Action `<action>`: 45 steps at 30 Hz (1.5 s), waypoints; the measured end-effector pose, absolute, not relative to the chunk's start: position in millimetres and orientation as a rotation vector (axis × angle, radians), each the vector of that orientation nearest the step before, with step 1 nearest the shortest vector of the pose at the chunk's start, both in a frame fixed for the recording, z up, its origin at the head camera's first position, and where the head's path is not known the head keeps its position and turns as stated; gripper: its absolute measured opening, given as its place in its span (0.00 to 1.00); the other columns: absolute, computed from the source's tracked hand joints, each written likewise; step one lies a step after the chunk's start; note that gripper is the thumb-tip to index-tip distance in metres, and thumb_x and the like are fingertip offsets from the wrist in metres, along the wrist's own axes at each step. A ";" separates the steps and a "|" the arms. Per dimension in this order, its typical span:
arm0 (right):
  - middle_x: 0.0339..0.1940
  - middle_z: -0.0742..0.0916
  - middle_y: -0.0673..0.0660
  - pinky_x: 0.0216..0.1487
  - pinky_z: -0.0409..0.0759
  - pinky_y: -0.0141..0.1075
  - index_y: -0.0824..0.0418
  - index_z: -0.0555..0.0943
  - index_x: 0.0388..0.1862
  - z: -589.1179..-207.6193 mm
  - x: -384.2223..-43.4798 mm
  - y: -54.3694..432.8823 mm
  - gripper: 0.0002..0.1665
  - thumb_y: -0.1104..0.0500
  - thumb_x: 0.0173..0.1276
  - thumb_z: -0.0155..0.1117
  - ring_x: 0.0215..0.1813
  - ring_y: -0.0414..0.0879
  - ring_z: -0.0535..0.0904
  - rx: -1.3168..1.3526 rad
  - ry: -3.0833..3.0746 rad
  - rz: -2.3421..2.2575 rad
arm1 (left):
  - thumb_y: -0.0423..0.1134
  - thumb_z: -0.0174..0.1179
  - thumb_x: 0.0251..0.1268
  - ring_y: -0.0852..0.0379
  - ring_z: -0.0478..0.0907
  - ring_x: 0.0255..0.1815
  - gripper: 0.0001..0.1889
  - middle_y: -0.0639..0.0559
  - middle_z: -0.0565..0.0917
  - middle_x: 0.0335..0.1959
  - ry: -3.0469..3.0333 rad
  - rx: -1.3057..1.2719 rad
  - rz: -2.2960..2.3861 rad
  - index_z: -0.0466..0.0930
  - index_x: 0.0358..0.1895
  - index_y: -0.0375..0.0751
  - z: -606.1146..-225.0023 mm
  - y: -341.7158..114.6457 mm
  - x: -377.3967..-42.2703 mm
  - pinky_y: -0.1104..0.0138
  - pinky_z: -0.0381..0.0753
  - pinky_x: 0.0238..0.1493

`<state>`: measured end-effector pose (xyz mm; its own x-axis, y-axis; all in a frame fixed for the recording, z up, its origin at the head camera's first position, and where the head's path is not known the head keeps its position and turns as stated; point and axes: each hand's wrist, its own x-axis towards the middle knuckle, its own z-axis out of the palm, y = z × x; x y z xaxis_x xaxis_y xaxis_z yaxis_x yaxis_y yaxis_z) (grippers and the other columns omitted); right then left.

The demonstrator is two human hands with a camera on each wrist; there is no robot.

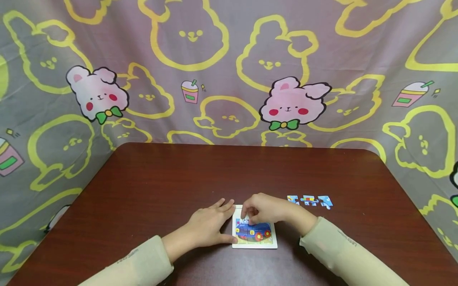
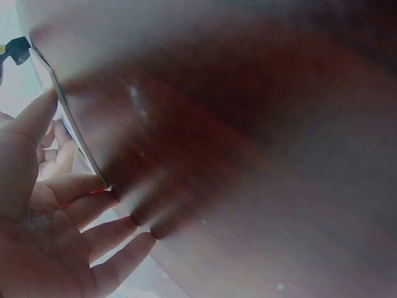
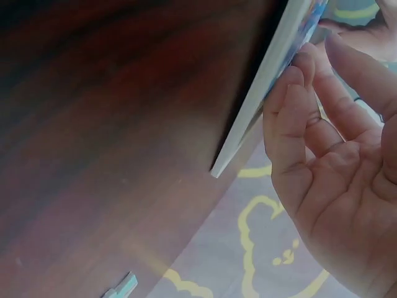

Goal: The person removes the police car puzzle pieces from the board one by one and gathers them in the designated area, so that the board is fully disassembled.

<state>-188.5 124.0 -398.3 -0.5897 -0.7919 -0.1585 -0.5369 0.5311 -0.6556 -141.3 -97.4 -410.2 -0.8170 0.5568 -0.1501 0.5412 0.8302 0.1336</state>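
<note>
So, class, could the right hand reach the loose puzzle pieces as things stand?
Probably yes: nothing lies on the loose puzzle pieces close by, though the right hand would first have to leave the puzzle board.

On the table (image 1: 200, 171), puzzle pieces (image 1: 308, 200) lie right of the tray (image 1: 255, 246), slightly behind it.

White-framed puzzle (image 1: 255, 234) flat, loose blue pieces (image 1: 309, 200) nearby

Head view: even light, mostly sharp, pale glare on the near desk (image 1: 236, 264). Left wrist view: hazy, overexposed at left, blurred shadows fanning from the left hand (image 2: 49, 242). Right wrist view: dim, slightly soft, dark shadow along the puzzle board (image 3: 254, 93).
</note>
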 end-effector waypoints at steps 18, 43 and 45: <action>0.20 0.73 0.45 0.29 0.68 0.27 0.57 0.78 0.36 -399.2 -181.3 115.2 0.13 0.68 0.58 0.73 0.24 0.34 0.68 -1.018 2.388 -0.675 | 0.72 0.63 0.52 0.48 0.62 0.78 0.48 0.53 0.65 0.77 2.829 0.856 0.139 0.68 0.73 0.47 -411.4 -97.3 -140.9 0.47 0.82 0.52; 0.24 0.77 0.46 0.32 0.71 0.28 0.56 0.76 0.34 -401.4 -176.9 112.8 0.14 0.69 0.57 0.72 0.27 0.33 0.69 -1.031 2.464 -0.668 | 0.71 0.67 0.48 0.48 0.63 0.78 0.48 0.53 0.67 0.76 2.816 0.792 0.162 0.70 0.72 0.48 -407.8 -93.7 -142.7 0.47 0.81 0.55; 0.24 0.78 0.46 0.33 0.71 0.28 0.56 0.76 0.34 -401.5 -176.9 113.9 0.14 0.69 0.57 0.72 0.27 0.33 0.70 -1.024 2.455 -0.701 | 0.70 0.68 0.48 0.49 0.62 0.78 0.48 0.54 0.67 0.76 2.815 0.780 0.160 0.70 0.72 0.49 -407.4 -92.9 -143.2 0.47 0.81 0.55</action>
<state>-176.9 113.9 -401.5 -0.6582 -0.7362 -0.1575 -0.5421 0.6086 -0.5794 -143.2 -92.9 -407.4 -0.8360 0.5191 -0.1779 0.4956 0.8534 0.1612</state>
